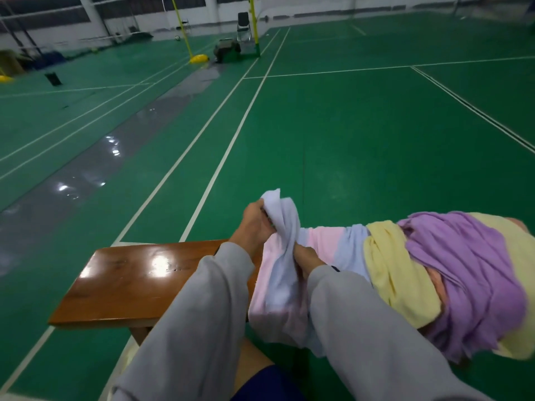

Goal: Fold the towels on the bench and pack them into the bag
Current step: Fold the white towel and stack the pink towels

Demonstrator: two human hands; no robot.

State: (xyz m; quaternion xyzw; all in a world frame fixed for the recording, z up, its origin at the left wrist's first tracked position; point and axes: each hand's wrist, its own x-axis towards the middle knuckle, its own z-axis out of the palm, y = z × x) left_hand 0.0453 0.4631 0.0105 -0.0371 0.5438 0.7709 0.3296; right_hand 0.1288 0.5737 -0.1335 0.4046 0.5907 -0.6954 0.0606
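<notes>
Both hands clutch the pale blue towel (285, 273) over the bench (130, 285): the left hand (254, 224) bunches its top end, and the right hand (308, 257) grips lower, at 5 o'clock. Soft, light and limp, it likely handles best by its corners. The other towels (469, 270) are heaped at 3 o'clock.

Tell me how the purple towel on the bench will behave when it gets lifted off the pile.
The purple towel will probably go limp and sag: it lies in soft creases and droops off the near side of the bench. It looks thin, so it is likely light. Draped across the yellow towel, it may drag that along.
</notes>
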